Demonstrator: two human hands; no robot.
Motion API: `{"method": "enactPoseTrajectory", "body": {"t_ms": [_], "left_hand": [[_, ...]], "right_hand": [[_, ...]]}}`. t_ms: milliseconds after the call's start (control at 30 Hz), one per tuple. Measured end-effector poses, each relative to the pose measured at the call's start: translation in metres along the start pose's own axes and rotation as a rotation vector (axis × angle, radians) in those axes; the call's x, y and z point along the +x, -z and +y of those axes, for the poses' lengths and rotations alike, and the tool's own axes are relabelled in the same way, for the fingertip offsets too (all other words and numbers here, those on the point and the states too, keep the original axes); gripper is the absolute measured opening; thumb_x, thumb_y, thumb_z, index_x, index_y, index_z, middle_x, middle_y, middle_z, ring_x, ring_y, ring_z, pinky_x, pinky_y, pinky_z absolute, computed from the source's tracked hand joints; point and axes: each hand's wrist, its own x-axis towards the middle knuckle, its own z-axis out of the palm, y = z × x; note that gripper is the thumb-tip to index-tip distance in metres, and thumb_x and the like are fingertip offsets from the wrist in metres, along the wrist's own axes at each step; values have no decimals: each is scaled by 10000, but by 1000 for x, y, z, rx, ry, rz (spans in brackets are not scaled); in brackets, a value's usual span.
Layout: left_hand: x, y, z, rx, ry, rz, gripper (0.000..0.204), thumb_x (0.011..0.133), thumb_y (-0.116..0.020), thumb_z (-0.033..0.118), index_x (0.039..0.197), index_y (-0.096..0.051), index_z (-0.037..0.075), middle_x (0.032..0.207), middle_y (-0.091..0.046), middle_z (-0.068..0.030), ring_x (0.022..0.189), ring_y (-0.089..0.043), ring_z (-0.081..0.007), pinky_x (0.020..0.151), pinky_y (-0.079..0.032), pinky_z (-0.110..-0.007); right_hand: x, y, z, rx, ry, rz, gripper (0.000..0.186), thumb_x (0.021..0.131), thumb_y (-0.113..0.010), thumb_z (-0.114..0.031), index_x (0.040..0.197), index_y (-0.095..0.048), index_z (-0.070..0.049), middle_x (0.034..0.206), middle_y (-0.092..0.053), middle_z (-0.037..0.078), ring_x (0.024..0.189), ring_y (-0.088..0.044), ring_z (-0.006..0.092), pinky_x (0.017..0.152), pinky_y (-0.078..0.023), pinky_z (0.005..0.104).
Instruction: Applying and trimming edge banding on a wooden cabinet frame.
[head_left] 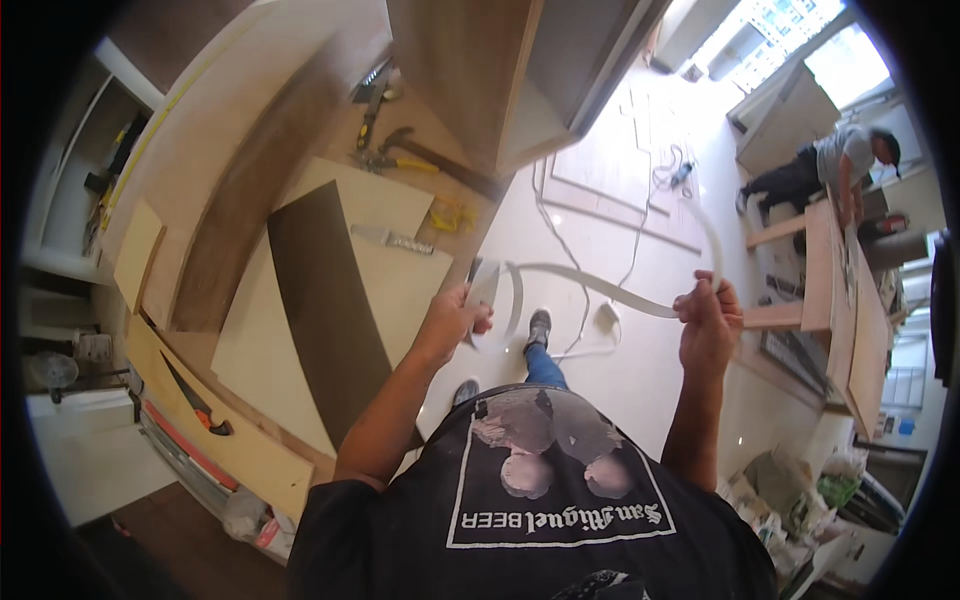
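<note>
A thin, pale grey strip of edge banding [610, 287] stretches between my two hands in front of my body. My left hand [452, 322] is closed around its looped, bunched part [487, 283], which is slightly blurred. At the other side my right hand [708, 318] pinches the strip between thumb and fingers, and a loose length of it curves up above that hand. To the left of my left hand, a long dark brown board [325, 290] lies across a pale board [255, 320] on the worktable.
On the table lie a flat scraper-like tool [393, 240], a hammer [398, 140], a yellow bundle [452, 213] and a handsaw [193, 398]. A wooden cabinet [460, 70] stands beyond. Cords [560, 235] cross the floor. Another person [835, 165] bends over a wooden bench [820, 255] at right.
</note>
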Motion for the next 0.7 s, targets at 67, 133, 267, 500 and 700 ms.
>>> {"method": "enactPoseTrajectory", "body": {"t_ms": [67, 133, 267, 500, 700], "left_hand": [[20, -9, -6, 65, 30, -63, 191, 935, -702, 169, 1036, -643, 18, 796, -647, -39, 631, -585, -93, 614, -505, -255], [40, -25, -4, -40, 70, -73, 249, 955, -702, 254, 1030, -643, 24, 788, -639, -34, 631, -589, -96, 613, -506, -257], [88, -57, -22, -270, 195, 13, 405, 982, -676, 437, 1017, -643, 35, 773, -628, -33, 630, -602, -122, 595, -508, -270], [187, -64, -71, 83, 229, 268, 132, 855, -730, 128, 869, -648, 26, 725, -636, -69, 579, -602, -149, 537, -484, -297], [227, -46, -112, 51, 365, 419, 160, 799, -731, 103, 880, -627, 12, 710, -635, -85, 560, -608, -169, 471, -464, -325]], "right_hand": [[52, 7, -13, 103, 78, -114, 232, 1027, -632, -170, 1155, -643, 23, 697, -547, -7, 597, -507, 98, 672, -482, 309], [98, 6, -24, 152, 127, -164, 252, 1032, -627, -180, 1175, -635, 28, 715, -550, -5, 609, -510, 100, 680, -481, 311], [196, -1, -45, 313, 404, -150, 465, 1067, -548, -341, 1280, -571, 71, 847, -592, 51, 731, -551, 132, 774, -492, 346], [348, 20, -57, 749, 127, -121, 601, 1070, -447, -501, 1280, -545, 54, 880, -555, 60, 818, -530, 227, 933, -419, 477], [418, 48, -48, 1061, -277, -495, 503, 1060, -481, -396, 1187, -554, 84, 773, -446, 27, 669, -414, 143, 682, -371, 320]]}}
